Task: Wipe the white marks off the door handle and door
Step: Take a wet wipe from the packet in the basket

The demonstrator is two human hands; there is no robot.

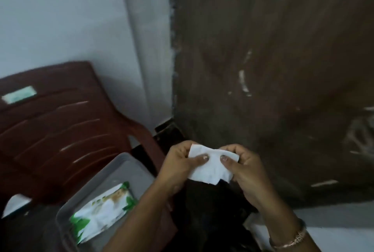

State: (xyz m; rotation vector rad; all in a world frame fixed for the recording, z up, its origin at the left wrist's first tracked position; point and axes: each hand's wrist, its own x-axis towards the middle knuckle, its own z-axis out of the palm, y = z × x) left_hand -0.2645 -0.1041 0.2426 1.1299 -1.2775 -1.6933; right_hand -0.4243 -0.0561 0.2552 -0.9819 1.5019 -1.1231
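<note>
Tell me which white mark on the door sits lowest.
The short flat streak right of the right hand; the curved upright mark and the rest sit higher on the door.

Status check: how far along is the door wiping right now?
Done: a wipe is out; the pack lies in the grey tray. In hand: left hand and right hand pinch the wipe, short of the door. Left: seemingly all the wiping; white marks show on the door, and the handle isn't clearly in view.
</note>
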